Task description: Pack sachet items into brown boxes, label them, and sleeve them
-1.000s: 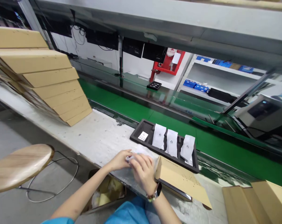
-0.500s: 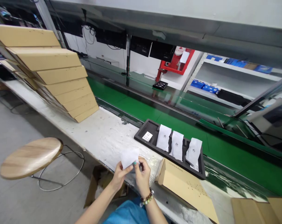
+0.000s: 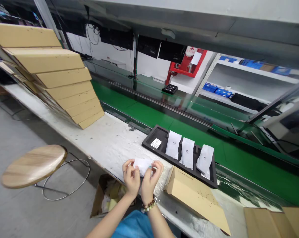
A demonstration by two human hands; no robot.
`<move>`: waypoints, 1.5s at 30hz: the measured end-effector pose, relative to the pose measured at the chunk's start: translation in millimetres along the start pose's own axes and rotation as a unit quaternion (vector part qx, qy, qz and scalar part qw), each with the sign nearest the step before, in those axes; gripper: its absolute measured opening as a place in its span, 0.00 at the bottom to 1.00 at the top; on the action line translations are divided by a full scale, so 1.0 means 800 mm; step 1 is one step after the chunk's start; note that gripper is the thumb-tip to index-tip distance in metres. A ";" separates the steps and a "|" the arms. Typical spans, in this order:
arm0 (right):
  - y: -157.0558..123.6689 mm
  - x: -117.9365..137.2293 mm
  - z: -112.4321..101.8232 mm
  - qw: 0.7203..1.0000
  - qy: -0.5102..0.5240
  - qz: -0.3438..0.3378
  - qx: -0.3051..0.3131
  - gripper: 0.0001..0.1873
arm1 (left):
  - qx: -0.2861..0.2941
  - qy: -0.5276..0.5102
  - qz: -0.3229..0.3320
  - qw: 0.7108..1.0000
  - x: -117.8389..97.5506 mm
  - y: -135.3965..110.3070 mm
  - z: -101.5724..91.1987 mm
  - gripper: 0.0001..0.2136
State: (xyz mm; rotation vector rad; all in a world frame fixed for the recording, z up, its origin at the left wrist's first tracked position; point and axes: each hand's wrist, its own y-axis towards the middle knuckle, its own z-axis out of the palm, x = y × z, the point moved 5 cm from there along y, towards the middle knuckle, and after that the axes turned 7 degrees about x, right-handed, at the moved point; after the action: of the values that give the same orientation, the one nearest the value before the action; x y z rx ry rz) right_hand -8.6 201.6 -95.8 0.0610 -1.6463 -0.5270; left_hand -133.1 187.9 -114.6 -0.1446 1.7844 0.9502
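Between both hands is a small white packet (image 3: 142,165), held over the near edge of the bench. My left hand (image 3: 131,178) has its fingers closed on the packet's left side. Fingers of my right hand (image 3: 150,180) pinch its right side; a bead bracelet circles that wrist. The packet's lower part is hidden by the fingers. Just beyond my hands lies a black tray (image 3: 153,135) holding three white packets (image 3: 187,153) with a printed mark, and a white label at its left end. An open cardboard box (image 3: 196,198) sits to the right of my right hand.
A leaning stack of cardboard boxes (image 3: 72,94) stands on the left of the white bench (image 3: 97,138). Behind it runs a green conveyor belt (image 3: 124,110). A wooden stool (image 3: 34,167) is at left. Below the bench edge sits a carton (image 3: 97,201) with scraps. More cardboard (image 3: 260,221) lies right.
The white packet has dropped slightly and looks more folded or tilted. My left hand has turned, its fingers now curled over the packet's left side; my right hand has risen slightly.
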 end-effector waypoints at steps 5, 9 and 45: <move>-0.010 -0.007 -0.008 0.955 -0.060 -0.148 0.248 0.17 | 0.063 -0.008 0.113 0.992 0.013 0.018 -0.001 0.10; -0.018 -0.019 -0.015 0.948 -0.065 -0.126 0.284 0.21 | 0.034 -0.032 0.119 0.992 0.025 0.023 0.000 0.11; 0.045 -0.017 -0.269 0.767 -0.495 -0.123 0.389 0.22 | 0.325 -0.120 -0.086 0.934 -0.116 0.013 0.274 0.20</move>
State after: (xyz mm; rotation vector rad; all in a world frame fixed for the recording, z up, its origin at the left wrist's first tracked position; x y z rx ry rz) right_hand 208.1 173.1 -84.4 0.7315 -2.8486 0.0316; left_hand 64.5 308.7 -58.7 0.2243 1.7323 0.2067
